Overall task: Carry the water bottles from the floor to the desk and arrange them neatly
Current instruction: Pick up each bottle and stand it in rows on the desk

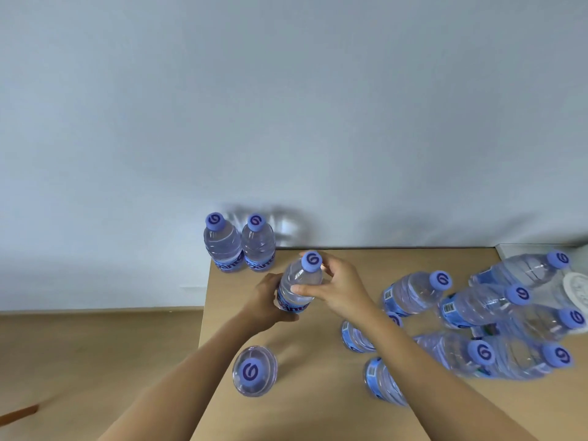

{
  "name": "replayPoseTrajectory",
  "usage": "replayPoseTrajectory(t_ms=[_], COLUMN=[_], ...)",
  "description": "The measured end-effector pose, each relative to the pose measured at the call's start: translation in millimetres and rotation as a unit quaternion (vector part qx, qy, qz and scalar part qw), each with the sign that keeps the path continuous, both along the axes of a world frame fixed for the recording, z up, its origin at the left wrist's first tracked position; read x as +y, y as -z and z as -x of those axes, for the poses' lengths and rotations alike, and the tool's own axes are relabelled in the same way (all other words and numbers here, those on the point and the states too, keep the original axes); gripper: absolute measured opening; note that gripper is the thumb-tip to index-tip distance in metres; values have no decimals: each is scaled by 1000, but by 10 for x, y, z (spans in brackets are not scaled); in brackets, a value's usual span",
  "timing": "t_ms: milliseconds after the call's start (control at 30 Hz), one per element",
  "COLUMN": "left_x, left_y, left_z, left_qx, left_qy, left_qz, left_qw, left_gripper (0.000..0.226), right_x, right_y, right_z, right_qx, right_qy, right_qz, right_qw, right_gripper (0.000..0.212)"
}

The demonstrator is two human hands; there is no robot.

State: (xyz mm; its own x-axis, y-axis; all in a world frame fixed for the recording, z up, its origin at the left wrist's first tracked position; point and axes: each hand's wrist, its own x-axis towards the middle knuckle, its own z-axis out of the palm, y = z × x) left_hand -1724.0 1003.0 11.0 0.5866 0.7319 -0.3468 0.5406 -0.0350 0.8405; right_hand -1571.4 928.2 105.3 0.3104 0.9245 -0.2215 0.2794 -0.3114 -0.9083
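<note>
Clear water bottles with blue caps and blue labels stand on a light wooden desk. Both hands hold one bottle just above the desk, slightly tilted. My left hand grips its lower body by the label. My right hand wraps its upper body below the cap. Two bottles stand side by side at the desk's back left corner. A lone bottle stands near the left edge, close to me. Several bottles crowd the right side, two partly hidden under my right arm.
A pale wall rises directly behind the desk. The wooden floor lies to the left, beyond the desk's left edge. A white round object sits at the far right behind the bottles.
</note>
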Motion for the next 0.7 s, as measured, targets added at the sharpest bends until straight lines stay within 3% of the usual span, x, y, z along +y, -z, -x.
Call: replayPoseTrajectory(t_ms=[333, 700], left_x=[64, 194], left_y=[252, 340], left_z=[-126, -271], left_qx=[-6, 29], left_qy=[-65, -151], left_qz=[-67, -48], left_qw=[996, 987], left_gripper=[67, 47], right_x=[203, 513], right_y=[227, 303], right_z=[63, -62], right_qx=[4, -13], right_qy=[-4, -12], right_qz=[18, 1], right_qw=[1000, 1000], right_gripper=[52, 50])
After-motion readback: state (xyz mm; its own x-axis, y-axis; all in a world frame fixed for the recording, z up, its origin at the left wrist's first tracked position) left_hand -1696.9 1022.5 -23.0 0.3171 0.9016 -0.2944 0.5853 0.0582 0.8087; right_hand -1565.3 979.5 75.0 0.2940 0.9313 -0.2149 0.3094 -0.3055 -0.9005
